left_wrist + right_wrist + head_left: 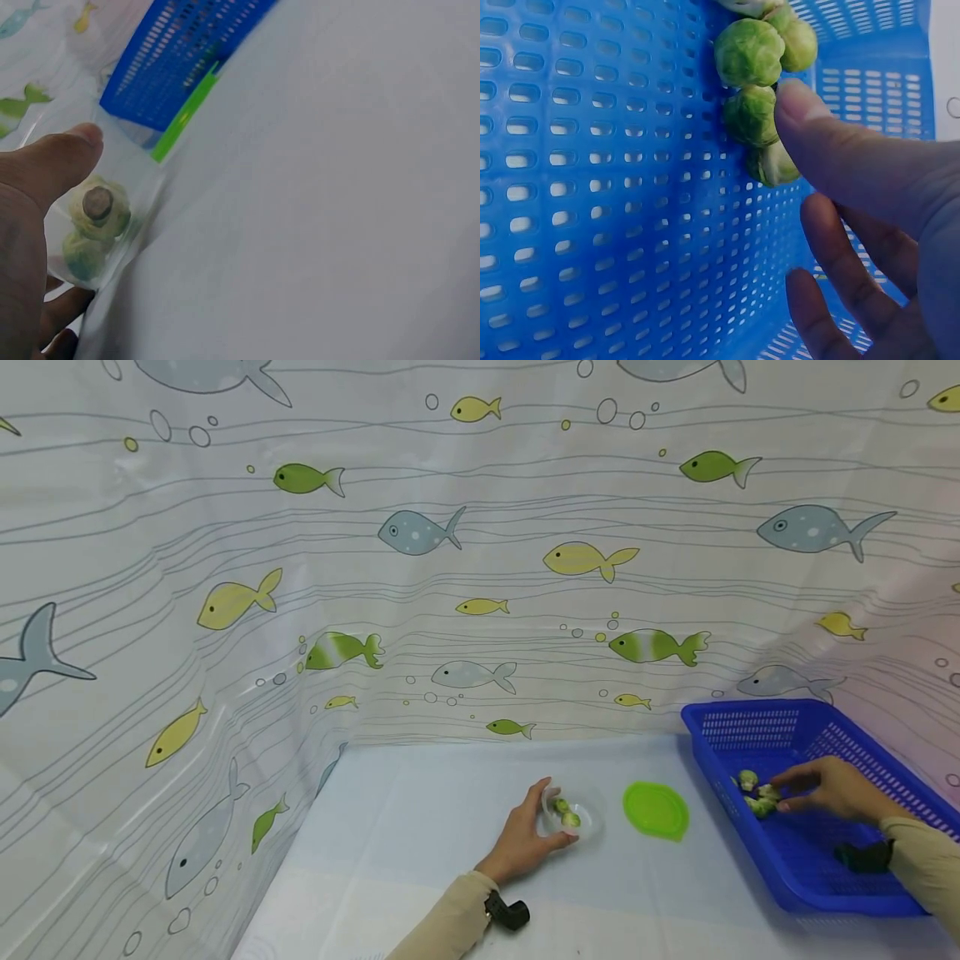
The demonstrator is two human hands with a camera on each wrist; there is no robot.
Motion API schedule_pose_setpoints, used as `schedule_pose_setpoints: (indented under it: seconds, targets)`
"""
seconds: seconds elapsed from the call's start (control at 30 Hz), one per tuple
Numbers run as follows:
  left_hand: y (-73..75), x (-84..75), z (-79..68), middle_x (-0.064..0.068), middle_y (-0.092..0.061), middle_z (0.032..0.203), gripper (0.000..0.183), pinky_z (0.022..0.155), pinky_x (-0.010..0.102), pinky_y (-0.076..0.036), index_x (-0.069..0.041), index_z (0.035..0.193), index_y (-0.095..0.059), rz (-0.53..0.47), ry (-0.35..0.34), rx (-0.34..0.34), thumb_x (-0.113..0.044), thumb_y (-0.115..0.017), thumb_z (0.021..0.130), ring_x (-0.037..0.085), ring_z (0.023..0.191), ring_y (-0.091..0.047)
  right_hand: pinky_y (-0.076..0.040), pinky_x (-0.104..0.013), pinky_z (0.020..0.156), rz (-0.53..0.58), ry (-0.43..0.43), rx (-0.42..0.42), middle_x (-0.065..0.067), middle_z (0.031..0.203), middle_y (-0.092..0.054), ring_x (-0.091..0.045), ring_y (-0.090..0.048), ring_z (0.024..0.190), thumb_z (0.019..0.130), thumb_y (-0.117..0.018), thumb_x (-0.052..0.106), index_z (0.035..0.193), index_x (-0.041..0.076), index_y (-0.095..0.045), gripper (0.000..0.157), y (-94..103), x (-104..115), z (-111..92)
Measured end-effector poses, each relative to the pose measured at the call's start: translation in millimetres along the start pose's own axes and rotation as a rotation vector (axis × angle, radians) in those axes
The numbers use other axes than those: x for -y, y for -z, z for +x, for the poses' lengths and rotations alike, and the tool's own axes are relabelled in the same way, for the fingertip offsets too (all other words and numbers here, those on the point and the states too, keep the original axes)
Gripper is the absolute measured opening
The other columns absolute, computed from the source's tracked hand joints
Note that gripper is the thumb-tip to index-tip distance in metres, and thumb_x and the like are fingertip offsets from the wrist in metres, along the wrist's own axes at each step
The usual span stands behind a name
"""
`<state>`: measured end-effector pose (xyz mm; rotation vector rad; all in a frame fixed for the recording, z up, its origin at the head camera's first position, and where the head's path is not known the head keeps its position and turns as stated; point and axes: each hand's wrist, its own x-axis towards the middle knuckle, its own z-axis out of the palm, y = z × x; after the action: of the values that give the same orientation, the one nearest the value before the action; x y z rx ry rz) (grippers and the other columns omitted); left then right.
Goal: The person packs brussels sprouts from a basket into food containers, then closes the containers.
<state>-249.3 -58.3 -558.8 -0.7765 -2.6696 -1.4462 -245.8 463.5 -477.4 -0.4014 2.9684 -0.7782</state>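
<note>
One pale sheet printed with many fish fills the upper part of the head view. Below it I see one white tabletop, across the bottom centre. One blue basket with slotted walls sits at the lower right.

Two hands are at work. The left hand, at lower centre, curls its thumb and fingers around one clear bowl, grasping it. The right hand, at lower right, is inside the basket, thumb and fingertips at the sprouts; I cannot tell whether it pinches one.

One bright green lid lies flat between bowl and basket. Two dark wrist devices show, one per arm.

Smallest are the Brussels sprouts: two sprouts in the bowl, touching, and at least five sprouts clustered inside the basket, towards the top centre of the right wrist view.
</note>
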Motion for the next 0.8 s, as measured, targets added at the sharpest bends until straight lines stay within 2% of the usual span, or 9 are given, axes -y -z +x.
schedule_pose_setpoints:
  seconds: [0.1,0.33,0.47,0.63,0.8]
  targets:
    - [0.4,0.0,-0.2,0.002,-0.058,0.157,0.097,0.124,0.05,-0.039,-0.012,0.165,-0.032,-0.003,0.001,0.002,-0.039,-0.086,0.089,0.028,0.151,-0.048,-0.056,-0.023,0.073,-0.028,-0.038,-0.021,-0.017,0.11,-0.079,-0.009,-0.071,0.089,0.084,-0.089,0.022,0.115,-0.001,-0.078,0.041,0.1,-1.5,0.9]
    - [0.2,-1.4,-0.9,0.003,-0.057,0.158,0.098,0.123,0.051,-0.04,-0.012,0.165,-0.032,0.002,0.013,-0.001,-0.04,-0.086,0.088,0.031,0.151,-0.048,-0.061,-0.052,0.078,-0.039,-0.083,-0.049,-0.026,0.11,-0.076,-0.039,-0.072,0.095,0.09,-0.085,0.023,0.116,-0.005,-0.077,0.039,0.3,-5.4,1.9]
    - [0.1,-1.8,-0.4,0.002,-0.056,0.159,0.098,0.124,0.051,-0.039,-0.013,0.165,-0.031,-0.005,0.025,0.005,-0.041,-0.086,0.088,0.029,0.151,-0.047,-0.059,-0.061,0.082,-0.04,-0.105,-0.052,-0.027,0.111,-0.076,-0.046,-0.071,0.1,0.093,-0.082,0.029,0.117,-0.005,-0.077,0.042,-1.1,-6.5,4.0]
    - [0.6,-1.4,0.1,0.001,-0.056,0.159,0.098,0.124,0.051,-0.038,-0.013,0.165,-0.031,-0.014,0.02,0.009,-0.041,-0.085,0.088,0.029,0.152,-0.046,-0.056,-0.065,0.083,-0.058,-0.138,-0.046,-0.03,0.113,-0.075,-0.052,-0.069,0.103,0.095,-0.08,0.035,0.118,-0.005,-0.076,0.046,-1.0,-8.3,8.6]
    - [0.9,-1.9,0.1,0.002,-0.055,0.159,0.099,0.124,0.051,-0.039,-0.013,0.165,-0.031,-0.01,0.027,0.006,-0.042,-0.085,0.088,0.03,0.152,-0.046,-0.057,-0.063,0.08,-0.078,-0.12,-0.051,-0.029,0.106,-0.075,-0.048,-0.07,0.096,0.092,-0.083,0.028,0.118,-0.01,-0.074,0.047,-3.5,-12.4,13.6]
